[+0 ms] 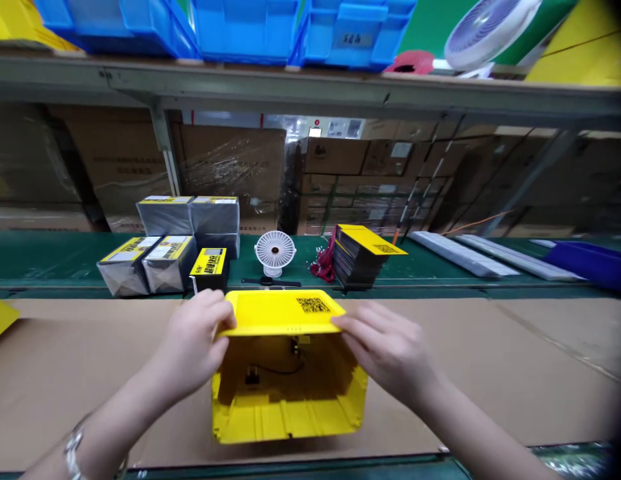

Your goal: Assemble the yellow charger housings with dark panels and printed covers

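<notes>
The person's left hand (203,337) pinches the left end of a flat yellow panel (265,312) printed with a black QR code, thumb below and fingers above, while the right hand (390,343) grips its near right corner between curled fingers. The panel lies along the top of a hollow yellow plastic housing (290,420), whose open side faces the person and shows a thin dark wire (277,370) inside; whether the two are joined cannot be told. The housing is close to the near edge of a brown cardboard sheet (490,360). Beyond the sheet's far edge, on a green surface (40,263), a black box with a yellow printed top (209,270) is by the near edge, just right of grey wrapped blocks with yellow labels (170,260). Farther right come a small round white fan (275,252), a bundle of red cords (322,263) and, touching it, a stack of dark flat pieces topped in yellow (357,263). Blue plastic bins (245,30) line the shelf above.
</notes>
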Available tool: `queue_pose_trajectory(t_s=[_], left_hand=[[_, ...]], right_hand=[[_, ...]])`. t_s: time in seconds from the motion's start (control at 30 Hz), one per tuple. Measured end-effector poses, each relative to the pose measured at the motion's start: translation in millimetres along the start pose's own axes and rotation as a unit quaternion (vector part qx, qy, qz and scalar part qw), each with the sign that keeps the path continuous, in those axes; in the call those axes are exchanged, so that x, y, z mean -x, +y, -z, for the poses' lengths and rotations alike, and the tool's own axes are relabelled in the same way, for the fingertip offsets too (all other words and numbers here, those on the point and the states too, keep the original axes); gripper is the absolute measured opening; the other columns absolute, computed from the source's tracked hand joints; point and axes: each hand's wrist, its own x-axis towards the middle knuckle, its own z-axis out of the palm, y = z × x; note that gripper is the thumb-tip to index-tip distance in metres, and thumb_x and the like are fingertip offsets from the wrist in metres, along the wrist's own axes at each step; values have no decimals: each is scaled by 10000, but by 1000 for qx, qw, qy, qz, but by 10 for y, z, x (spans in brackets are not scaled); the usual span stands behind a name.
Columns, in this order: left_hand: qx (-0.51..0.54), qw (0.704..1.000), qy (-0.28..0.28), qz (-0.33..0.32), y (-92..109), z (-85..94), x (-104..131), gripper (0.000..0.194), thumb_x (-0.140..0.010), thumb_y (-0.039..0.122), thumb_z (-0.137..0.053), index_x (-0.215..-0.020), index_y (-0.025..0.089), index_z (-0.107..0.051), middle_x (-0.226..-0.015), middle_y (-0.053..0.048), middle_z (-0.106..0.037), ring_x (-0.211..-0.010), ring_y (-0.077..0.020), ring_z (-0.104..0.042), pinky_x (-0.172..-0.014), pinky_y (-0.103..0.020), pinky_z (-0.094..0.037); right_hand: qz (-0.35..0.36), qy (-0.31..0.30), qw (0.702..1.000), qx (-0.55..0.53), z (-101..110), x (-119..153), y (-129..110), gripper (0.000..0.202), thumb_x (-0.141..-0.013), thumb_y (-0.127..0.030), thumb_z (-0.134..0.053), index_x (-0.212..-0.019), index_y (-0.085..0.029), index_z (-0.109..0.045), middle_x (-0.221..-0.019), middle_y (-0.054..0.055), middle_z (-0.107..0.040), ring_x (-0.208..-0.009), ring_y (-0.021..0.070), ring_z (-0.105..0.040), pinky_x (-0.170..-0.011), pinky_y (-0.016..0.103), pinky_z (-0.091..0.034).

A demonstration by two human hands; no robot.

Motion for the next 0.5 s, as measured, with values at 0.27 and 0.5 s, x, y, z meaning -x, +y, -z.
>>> queue_pose_trajectory(t_s=[0.27, 0.5], left_hand=[[75, 966, -236, 74, -178, -66, 241, 660, -705, 316, -645, -1272, 390, -315, -1496, 74, -91, -1379, -187, -24, -1144, -429, -110], [170, 948, -67, 260, -280, -386, -349, 496, -720, 486, -593, -1141, 243, -498, -1224, -70, -516, -1128, -259, -486, -958, -404, -404]], right_hand=[[-97, -23, 967, -235, -125, 48, -23, 329, -725, -372, -685, -1010, -218, -629, -946, 74, -625, -943, 226, -560, -824, 402, -479], [-365, -223, 788, -442, -455, -352, 287, 802, -579, -399, -771, -1289, -257, -424, -1325, 103, -458, -1131, 270, -519, -914, 436, -472]])
